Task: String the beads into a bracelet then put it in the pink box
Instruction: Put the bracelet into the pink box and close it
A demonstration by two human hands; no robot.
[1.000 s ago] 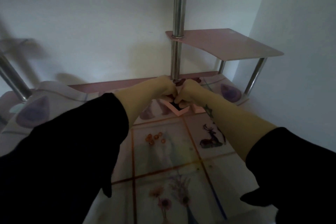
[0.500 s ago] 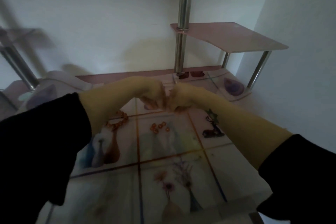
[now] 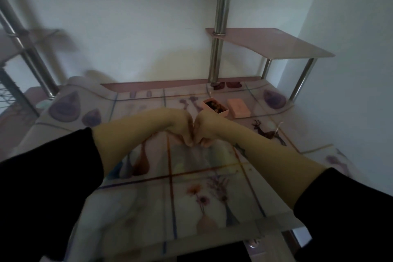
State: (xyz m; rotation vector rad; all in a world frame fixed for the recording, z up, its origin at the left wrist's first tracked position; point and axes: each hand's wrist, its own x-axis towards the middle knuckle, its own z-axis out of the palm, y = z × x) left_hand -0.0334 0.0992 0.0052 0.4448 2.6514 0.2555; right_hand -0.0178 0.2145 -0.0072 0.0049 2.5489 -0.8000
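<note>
My left hand (image 3: 180, 128) and my right hand (image 3: 205, 131) meet knuckle to knuckle above the middle of the table, backs up, fingers curled tight. They pinch the bead string between them, and the string and its beads are hidden under the hands and forearms. The pink box (image 3: 223, 112) stands open on the table just beyond my right hand, with dark beads inside. Its pink lid (image 3: 238, 108) lies flat to the right of it.
A glass table top (image 3: 212, 176) covers pictures of vases, flowers and a deer. A steel pole (image 3: 220, 27) rises at the back with a pink corner shelf (image 3: 276, 44) on the right. A thin pale thread (image 3: 278, 128) lies by the deer. White walls close the back and right.
Both hands have drawn back from the pink box toward me, staying pressed together. The view has tipped down, so the box and lid now show. The loose orange beads and strand seen earlier are covered.
</note>
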